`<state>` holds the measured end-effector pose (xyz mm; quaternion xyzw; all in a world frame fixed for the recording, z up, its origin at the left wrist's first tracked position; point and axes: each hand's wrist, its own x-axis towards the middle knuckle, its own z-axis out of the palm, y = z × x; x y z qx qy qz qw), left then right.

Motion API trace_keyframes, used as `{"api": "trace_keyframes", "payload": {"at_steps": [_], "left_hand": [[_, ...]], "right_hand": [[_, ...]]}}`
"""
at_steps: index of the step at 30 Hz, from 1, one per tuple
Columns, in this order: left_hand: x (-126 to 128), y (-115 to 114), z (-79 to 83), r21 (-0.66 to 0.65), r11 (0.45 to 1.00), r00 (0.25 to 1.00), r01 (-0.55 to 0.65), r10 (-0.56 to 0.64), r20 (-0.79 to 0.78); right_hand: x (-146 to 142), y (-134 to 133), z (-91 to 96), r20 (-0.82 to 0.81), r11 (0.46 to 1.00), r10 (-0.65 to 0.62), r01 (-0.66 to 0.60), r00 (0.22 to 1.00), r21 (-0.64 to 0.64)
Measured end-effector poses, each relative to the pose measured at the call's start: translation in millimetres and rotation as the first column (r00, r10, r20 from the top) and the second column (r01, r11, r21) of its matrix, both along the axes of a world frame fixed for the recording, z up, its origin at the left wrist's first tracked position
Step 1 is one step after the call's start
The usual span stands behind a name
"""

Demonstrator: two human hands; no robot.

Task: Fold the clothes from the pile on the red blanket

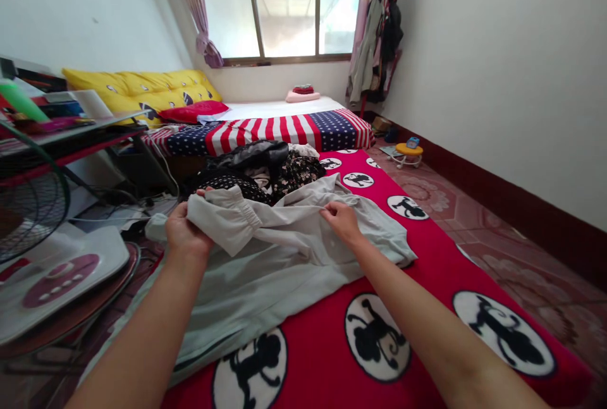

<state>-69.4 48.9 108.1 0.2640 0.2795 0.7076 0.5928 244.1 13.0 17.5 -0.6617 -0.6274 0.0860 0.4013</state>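
Note:
A pale grey garment (265,270) lies spread across the red mat (427,257) printed with black-and-white monkey circles. My left hand (186,229) is closed on its elastic cuffed end, lifting that part off the mat. My right hand (342,219) pinches a fold of the same garment near its middle. Behind the garment sits a heap of dark and floral clothes (265,172).
A mattress with a stars-and-stripes cover (294,131), a red pillow (194,112) and yellow cushions (142,86) lies under the window. A fan (28,200) and a cluttered shelf (61,128) stand at the left. Clothes hang on a rack (379,42); a small toy stool (408,153) is on the tiled floor.

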Motion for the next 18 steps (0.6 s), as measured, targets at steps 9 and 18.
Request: {"api": "trace_keyframes", "payload": {"at_steps": [9,18], "left_hand": [[-33,-70,-76.1,0.322,0.853,0.454,-0.41,0.497,-0.739],[2,-82,-92.9,0.305,0.95,-0.291,-0.071,0.273,-0.917]], "right_hand": [[-3,-28,-44.2,-0.133,0.988,0.043,-0.023,0.99,0.152],[4,-30,-50.8,-0.201,0.979,0.109,-0.069,0.974,0.193]]}}
